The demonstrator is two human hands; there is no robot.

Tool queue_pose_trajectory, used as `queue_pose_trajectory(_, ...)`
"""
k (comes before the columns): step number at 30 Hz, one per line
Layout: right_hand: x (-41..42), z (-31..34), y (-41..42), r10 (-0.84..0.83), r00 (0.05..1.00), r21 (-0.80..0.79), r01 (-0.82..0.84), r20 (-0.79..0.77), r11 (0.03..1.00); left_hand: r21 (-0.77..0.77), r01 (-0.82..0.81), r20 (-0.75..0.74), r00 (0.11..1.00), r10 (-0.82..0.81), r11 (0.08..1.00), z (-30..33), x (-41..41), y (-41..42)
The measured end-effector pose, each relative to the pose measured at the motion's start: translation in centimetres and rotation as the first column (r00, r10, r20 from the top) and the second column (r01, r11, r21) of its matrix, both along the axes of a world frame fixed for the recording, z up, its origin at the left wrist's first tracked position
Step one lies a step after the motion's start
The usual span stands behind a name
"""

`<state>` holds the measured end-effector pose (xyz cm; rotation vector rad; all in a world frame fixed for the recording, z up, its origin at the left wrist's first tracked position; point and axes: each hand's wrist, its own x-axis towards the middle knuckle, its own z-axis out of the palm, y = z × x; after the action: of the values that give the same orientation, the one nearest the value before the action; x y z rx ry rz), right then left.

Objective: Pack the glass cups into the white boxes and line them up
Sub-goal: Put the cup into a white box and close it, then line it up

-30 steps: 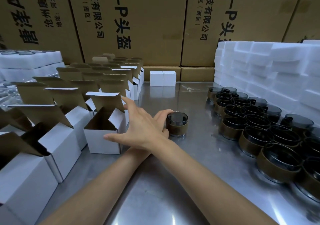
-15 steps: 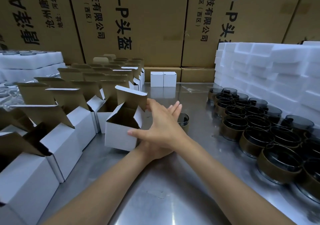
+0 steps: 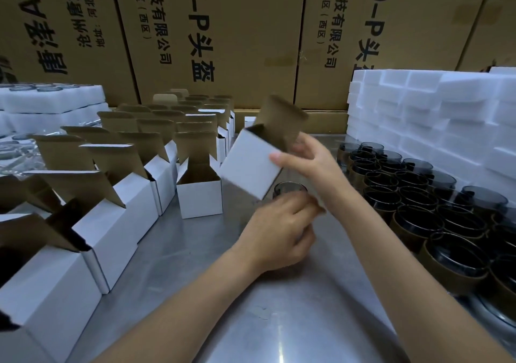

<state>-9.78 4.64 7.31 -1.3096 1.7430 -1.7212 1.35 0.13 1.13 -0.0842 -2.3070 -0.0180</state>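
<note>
My right hand [image 3: 310,161] grips a white box [image 3: 248,164] and holds it tilted in the air above the table, its brown lid flap standing open at the top. Just below the box stands a dark glass cup [image 3: 290,189] with a brown sleeve; only its rim shows. My left hand [image 3: 276,231] is wrapped around that cup on the steel table [image 3: 265,320]. More sleeved glass cups [image 3: 418,195] stand packed together at the right.
Rows of open white boxes [image 3: 199,198] with raised flaps fill the left side. White foam blocks [image 3: 432,117] are stacked at the right rear, foam trays [image 3: 55,97] at the far left. Large cardboard cartons [image 3: 223,27] wall off the back.
My right hand took a box from the left rows, dragged it right and lifted it tilted over the cup. My arms have uncrossed. My left hand stayed on the cup.
</note>
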Motion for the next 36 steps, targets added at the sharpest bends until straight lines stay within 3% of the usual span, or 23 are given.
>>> queue_pose_trajectory(2,-0.8,-0.5,0.1,-0.098,0.992,-0.12,0.106,0.077,0.987,0.016,-0.067,-0.016,0.998,0.067,0.998,-0.1,0.2,-0.2)
queue_pose_trajectory(5,-1.3,-1.9,-0.2,-0.264,0.964,-0.188,0.265,0.03,0.946,0.247,-0.201,0.014,0.979,0.204,0.948,-0.4,0.7,-1.7)
queue_pose_trajectory(7,-1.4,-2.7,-0.5,-0.305,0.951,-0.174,0.292,-0.054,0.94,0.394,-0.303,0.103,0.953,0.285,0.868,-0.7,0.9,-3.1)
queue_pose_trajectory(11,-1.8,-3.3,-0.9,-0.333,0.936,-0.158,0.314,-0.112,0.936,0.503,-0.539,0.282,0.841,0.462,0.675,-1.3,1.0,-5.2)
queue_pose_trajectory(14,-1.3,-3.6,-1.2,-0.366,0.923,-0.177,0.343,-0.122,0.922,0.594,-0.598,0.328,0.791,0.517,0.538,-1.5,1.1,-5.9)
queue_pose_trajectory(20,-0.1,-4.3,-1.9,-0.328,0.916,-0.133,0.304,-0.231,0.943,0.78,-0.427,0.154,0.839,0.522,0.457,-1.7,0.8,-6.1)
queue_pose_trajectory(26,-0.8,-4.6,-1.9,-0.237,0.927,-0.067,0.228,-0.29,0.971,0.79,-0.157,-0.21,0.839,0.502,0.593,-0.6,0.7,-5.6)
queue_pose_trajectory(28,-1.3,-4.7,-1.7,-0.182,0.912,-0.01,0.192,-0.368,0.981,0.785,-0.088,-0.217,0.888,0.406,0.613,-0.7,0.7,-5.2)
queue_pose_trajectory(31,-2.0,-4.9,-1.5,-0.106,0.9,0.079,0.153,-0.422,0.985,0.825,-0.107,-0.079,0.951,0.3,0.555,-1.1,0.2,-5.1)
queue_pose_trajectory(33,-2.6,-4.9,-1.2,-0.088,0.913,0.115,0.145,-0.398,0.983,0.835,-0.158,-0.016,0.95,0.312,0.527,-1.4,0.0,-5.1)
queue_pose_trajectory(36,-2.8,-5.1,-0.6,-0.113,0.907,0.162,0.193,-0.406,0.968,0.848,-0.136,-0.072,0.927,0.367,0.512,-1.6,-0.2,-5.0)
